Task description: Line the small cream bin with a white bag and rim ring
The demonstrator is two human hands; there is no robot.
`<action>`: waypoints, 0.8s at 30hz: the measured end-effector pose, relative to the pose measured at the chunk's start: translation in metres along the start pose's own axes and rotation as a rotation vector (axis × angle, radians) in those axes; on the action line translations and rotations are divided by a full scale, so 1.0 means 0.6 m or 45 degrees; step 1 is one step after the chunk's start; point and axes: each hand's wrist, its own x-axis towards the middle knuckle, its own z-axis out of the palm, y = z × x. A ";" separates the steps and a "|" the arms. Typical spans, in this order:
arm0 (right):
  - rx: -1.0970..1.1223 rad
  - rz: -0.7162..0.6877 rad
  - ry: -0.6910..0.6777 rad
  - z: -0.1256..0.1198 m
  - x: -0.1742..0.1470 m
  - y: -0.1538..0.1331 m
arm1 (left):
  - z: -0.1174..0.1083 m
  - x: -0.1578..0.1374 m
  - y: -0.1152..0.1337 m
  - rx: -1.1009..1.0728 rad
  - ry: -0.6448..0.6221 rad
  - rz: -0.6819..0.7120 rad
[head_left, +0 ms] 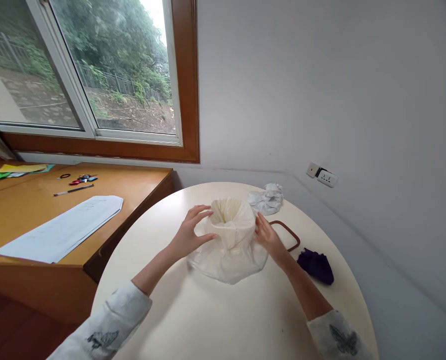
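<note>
A small pale bin [226,240] stands on the round table with a translucent white plastic bag [232,267] over it. The bag is tucked down into the bin's mouth in pleats, and its rest hangs loose around the outside onto the tabletop. At the left of the rim is my left hand [193,229], thumb and fingers spread wide, fingertips touching the bag. My right hand [270,237] rests against the rim's right side with its fingers stretched out; its thumb is hard to make out.
On the round table [208,320] lie a crumpled white bag [268,199], a reddish-brown frame [291,232] and a dark purple cloth [316,266]. The wooden desk [140,187] at left bears papers [65,227], a pen [73,190] and scissors [81,180]. A wall stands behind.
</note>
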 end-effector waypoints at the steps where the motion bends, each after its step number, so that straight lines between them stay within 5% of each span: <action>1: -0.044 -0.034 0.047 -0.006 0.000 -0.014 | -0.006 0.007 0.011 0.071 -0.033 0.113; 5: -0.485 -0.425 0.170 0.003 0.001 -0.087 | -0.003 0.028 0.048 0.336 -0.253 0.338; 8: -0.918 -0.705 -0.025 0.030 -0.004 -0.130 | 0.011 0.033 0.063 0.487 -0.367 0.391; 12: -1.296 -0.815 -0.279 0.051 -0.021 -0.148 | 0.018 0.024 0.081 0.680 -0.442 0.428; 18: -1.463 -0.478 -0.508 0.061 -0.049 -0.189 | 0.022 -0.003 0.111 0.810 -0.601 0.568; 24: -1.602 -0.112 -0.635 0.101 -0.012 -0.202 | 0.033 -0.028 0.132 0.848 -0.625 0.607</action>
